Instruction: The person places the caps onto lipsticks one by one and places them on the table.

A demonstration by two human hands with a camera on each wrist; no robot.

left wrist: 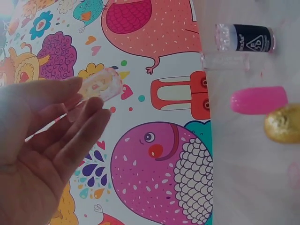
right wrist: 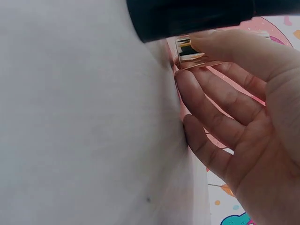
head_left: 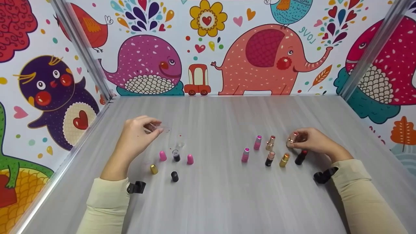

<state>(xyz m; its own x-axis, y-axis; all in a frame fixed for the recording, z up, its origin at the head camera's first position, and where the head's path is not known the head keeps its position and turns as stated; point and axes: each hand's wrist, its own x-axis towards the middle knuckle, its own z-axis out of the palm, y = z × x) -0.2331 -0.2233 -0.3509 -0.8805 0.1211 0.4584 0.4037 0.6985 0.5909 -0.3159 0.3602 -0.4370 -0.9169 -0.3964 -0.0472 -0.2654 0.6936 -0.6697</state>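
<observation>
My left hand [head_left: 138, 135] pinches a clear lipstick cap [head_left: 165, 129] between thumb and fingers, raised above the table's left side. The left wrist view shows this see-through cap [left wrist: 107, 85] tilted, with the fingertips around its lower part. At the right, my right hand [head_left: 313, 139] grips an uncapped rose-gold lipstick [head_left: 293, 137] with a red tip. In the right wrist view its shiny base [right wrist: 190, 52] is between thumb and fingers, low at the table surface. A black lipstick with a red tip [head_left: 301, 157] stands just in front of the right hand.
Beside the right hand stand other uncapped lipsticks: two pink [head_left: 257, 143] [head_left: 245, 156], a rose-gold [head_left: 270, 143], a black-based nude [head_left: 269, 159] and a gold one [head_left: 284, 160]. Near the left hand are pink caps [head_left: 162, 156], a gold cap [head_left: 153, 169], black caps [head_left: 175, 176] and a clear cap [head_left: 180, 143].
</observation>
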